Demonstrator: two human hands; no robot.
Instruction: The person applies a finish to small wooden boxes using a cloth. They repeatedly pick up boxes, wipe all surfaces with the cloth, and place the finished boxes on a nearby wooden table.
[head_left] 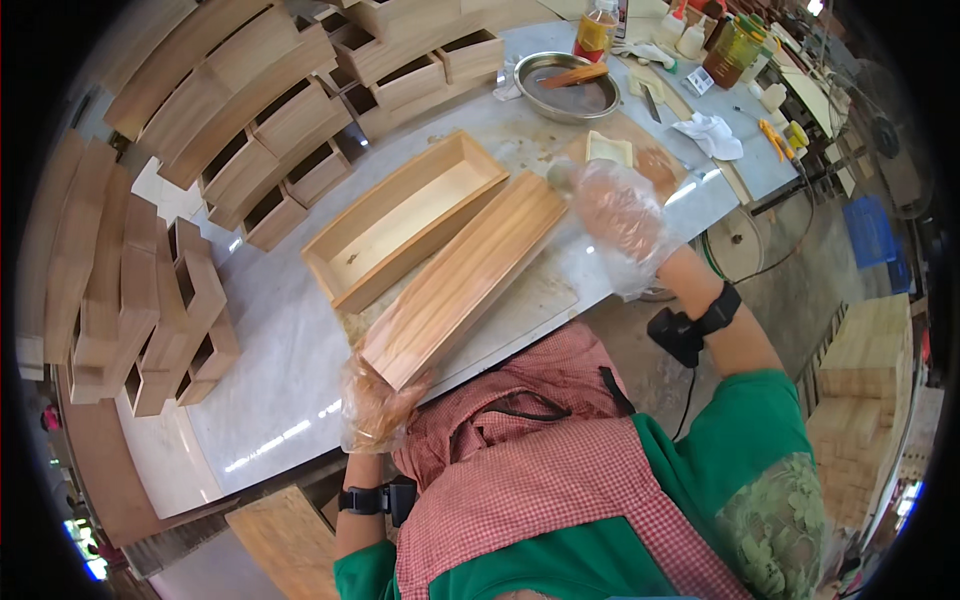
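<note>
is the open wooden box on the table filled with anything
No, the open wooden box beside the left hand shows only its bare inner floor.

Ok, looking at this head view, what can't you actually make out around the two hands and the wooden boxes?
- Left hand: its fingers are hidden under the turned-over wooden box and blurred by a clear plastic glove.
- Right hand: the crinkled glove hides whether it holds anything.
- Inside of the turned-over box: faces down, unseen.
- Metal pan: its contents are too small to tell.
- Stacked boxes at left: bent and cut off by the fisheye rim.
</note>
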